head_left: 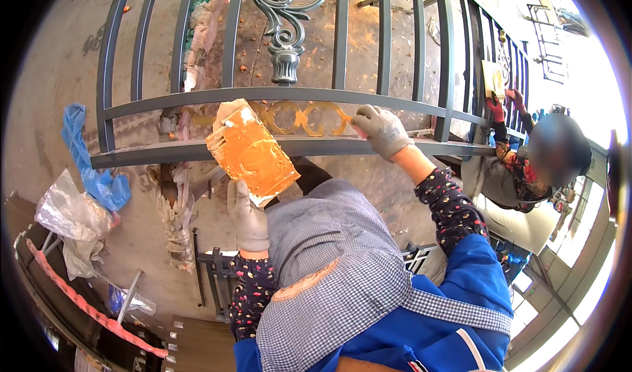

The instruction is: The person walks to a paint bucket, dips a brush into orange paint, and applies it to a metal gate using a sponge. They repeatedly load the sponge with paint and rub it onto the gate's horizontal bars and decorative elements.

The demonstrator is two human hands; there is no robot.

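My left hand [247, 219], in a pale grey work glove, grips the lower edge of a flat board [253, 153] smeared with thick orange-gold paint. My right hand [384, 131], also gloved, is closed at the right end of a row of gold scroll ornaments [301, 118]. Something small and pinkish shows at its fingertips, too hidden to name. The ornaments sit between the two lower rails of a dark grey metal fence panel [263, 96]. Part of the row lies behind the board.
A grey cast scroll [284, 30] stands among the upright bars. To the right, a co-worker [533, 158] in red gloves works at the panel beside a yellowish board [492, 79]. Blue plastic [99, 165] and clear plastic [72, 207] hang at the left.
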